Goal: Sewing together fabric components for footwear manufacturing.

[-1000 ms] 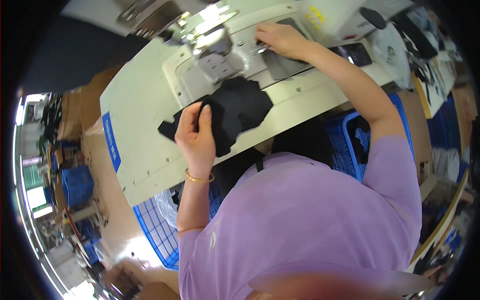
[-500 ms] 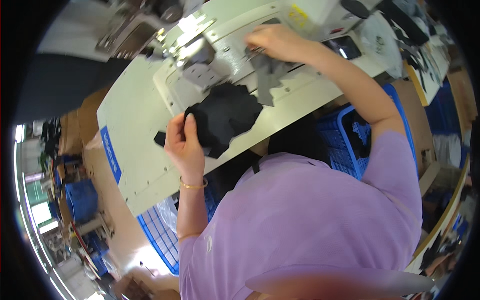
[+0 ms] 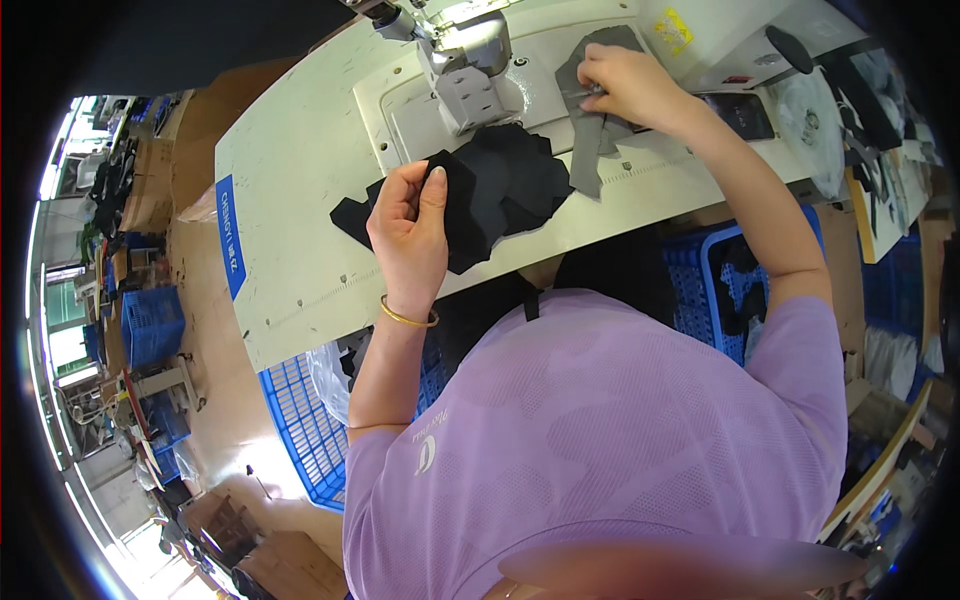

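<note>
Black fabric pieces [image 3: 500,190] lie in a loose, overlapping stack at the front of the sewing machine bed. My left hand [image 3: 412,225] is closed on the stack's left side, thumb and fingers pinching the black cloth. Farther right, grey fabric pieces [image 3: 588,150] lie on the machine bed. My right hand [image 3: 635,88] is over them, fingers closed at the grey cloth. A small shiny thing shows at those fingertips, too small to name. Just beyond the black stack stands the sewing machine head [image 3: 470,80], its lamp lit.
The pale table [image 3: 290,250] curves around the machine. A dark phone [image 3: 740,115] and a clear plastic bag [image 3: 812,130] lie at the right. Blue baskets stand below the table, one at the left [image 3: 305,430] and one at the right [image 3: 700,290]. Dark strips hang at the far right.
The view has shifted, so the table and machine sit differently in the picture. More grey fabric shows beyond my right hand. My left hand keeps its pinch on the black pieces.
</note>
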Motion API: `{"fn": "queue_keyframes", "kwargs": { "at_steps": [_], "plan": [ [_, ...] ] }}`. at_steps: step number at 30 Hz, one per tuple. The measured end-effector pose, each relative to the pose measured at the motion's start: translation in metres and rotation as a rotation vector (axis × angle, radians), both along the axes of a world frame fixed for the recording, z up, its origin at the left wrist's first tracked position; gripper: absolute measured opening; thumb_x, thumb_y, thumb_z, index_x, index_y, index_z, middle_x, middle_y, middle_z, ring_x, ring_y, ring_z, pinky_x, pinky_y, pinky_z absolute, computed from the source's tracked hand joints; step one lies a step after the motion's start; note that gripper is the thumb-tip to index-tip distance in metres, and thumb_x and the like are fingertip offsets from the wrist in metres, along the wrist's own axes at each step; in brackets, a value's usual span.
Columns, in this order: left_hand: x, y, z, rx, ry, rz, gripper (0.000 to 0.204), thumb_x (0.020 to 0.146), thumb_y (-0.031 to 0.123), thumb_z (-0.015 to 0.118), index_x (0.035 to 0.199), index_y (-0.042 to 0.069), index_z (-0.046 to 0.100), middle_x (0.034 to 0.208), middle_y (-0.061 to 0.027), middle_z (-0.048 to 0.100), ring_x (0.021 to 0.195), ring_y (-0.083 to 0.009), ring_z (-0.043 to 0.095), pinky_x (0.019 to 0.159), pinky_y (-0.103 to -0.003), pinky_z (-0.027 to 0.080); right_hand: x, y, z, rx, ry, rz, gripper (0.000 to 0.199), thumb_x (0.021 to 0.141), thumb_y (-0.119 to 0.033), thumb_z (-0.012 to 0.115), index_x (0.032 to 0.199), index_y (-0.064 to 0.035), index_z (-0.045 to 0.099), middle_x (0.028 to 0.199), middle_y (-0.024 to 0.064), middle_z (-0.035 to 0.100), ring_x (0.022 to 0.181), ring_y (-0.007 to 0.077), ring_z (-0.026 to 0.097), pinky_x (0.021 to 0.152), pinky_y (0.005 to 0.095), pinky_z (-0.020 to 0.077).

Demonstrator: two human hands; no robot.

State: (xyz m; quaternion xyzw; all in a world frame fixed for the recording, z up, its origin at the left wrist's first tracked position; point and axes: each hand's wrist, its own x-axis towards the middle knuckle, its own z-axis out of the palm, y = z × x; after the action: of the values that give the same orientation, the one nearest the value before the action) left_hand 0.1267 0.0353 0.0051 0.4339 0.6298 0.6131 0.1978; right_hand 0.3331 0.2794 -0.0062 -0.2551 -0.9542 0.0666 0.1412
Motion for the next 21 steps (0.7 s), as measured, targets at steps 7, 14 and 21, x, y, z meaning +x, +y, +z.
{"fn": "queue_keyframes", "kwargs": {
  "at_steps": [7,14,21],
  "plan": [
    [-0.006,-0.002,0.000,-0.008,0.057,0.048,0.012,0.095,0.010,0.065,0.098,-0.001,0.062,0.075,0.0046,0.056,0.064,-0.0008,0.043,0.056,-0.017,0.034,0.004,0.006,-0.001,-0.220,-0.042,0.010,0.020,0.081,-0.008,0.071,0.087,-0.0009,0.053,0.084,0.0121,0.058,0.081,0.0315,0.058,0.070,0.0387,0.0447],
    [-0.002,-0.001,0.000,0.025,0.019,0.091,0.012,0.095,0.009,0.065,0.099,-0.002,0.062,0.077,0.0040,0.057,0.066,-0.0007,0.045,0.058,-0.016,0.036,0.011,-0.041,0.094,-0.537,0.096,0.083,0.015,0.082,-0.004,0.070,0.092,-0.0012,0.060,0.081,0.0059,0.065,0.074,0.0126,0.062,0.064,0.0302,0.0478],
    [0.005,0.013,-0.002,0.162,0.362,0.017,0.011,0.093,0.005,0.061,0.102,-0.002,0.061,0.082,0.0014,0.060,0.073,-0.0054,0.054,0.065,-0.021,0.044,-0.048,-0.138,0.101,-1.076,0.788,0.103,0.010,0.086,-0.005,0.071,0.095,-0.0048,0.066,0.072,-0.0016,0.062,0.055,0.0037,0.054,0.049,0.0186,0.0406]
  ]
}}
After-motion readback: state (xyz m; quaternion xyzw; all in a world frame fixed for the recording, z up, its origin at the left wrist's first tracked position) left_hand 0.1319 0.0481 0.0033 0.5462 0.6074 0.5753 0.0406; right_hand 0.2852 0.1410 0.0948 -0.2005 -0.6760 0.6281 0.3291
